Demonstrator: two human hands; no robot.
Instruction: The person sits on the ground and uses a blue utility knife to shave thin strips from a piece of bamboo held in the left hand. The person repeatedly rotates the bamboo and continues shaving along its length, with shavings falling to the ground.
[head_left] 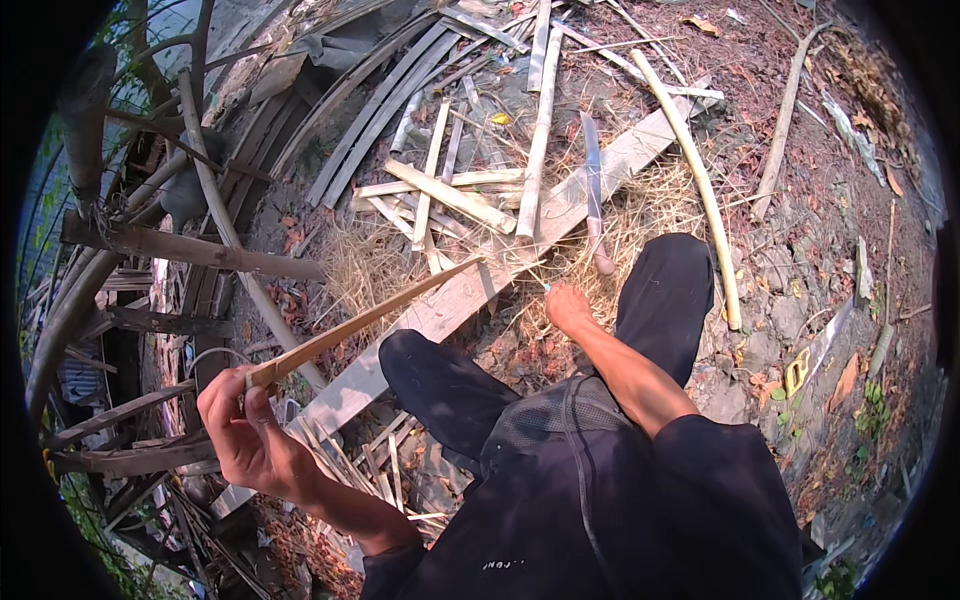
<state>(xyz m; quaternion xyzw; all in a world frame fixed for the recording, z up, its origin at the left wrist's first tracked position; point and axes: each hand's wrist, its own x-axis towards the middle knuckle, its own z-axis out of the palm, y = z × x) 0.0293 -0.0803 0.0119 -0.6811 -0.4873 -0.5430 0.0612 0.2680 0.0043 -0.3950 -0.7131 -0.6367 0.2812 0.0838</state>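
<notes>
My left hand [245, 430] is closed round the near end of a long, flat strip of split bamboo [345, 328]. The strip slants away to the right, and its far end lies over a wooden plank [445, 308]. Between my knees my right hand [568, 308] is closed like a fist, close to the plank and some shavings. A small teal bit shows at its fingers; the rest of what it grips is hidden. Beyond that hand a machete [592, 165] lies across the plank, its rounded handle towards me.
Cut bamboo pieces [455, 200] are heaped beyond the plank, with pale shavings [640, 215] around. A long peeled pole [695, 170] lies right of my knee. Farther right is a handsaw [797, 372] with a yellow handle. Rough poles [190, 245] stand at the left.
</notes>
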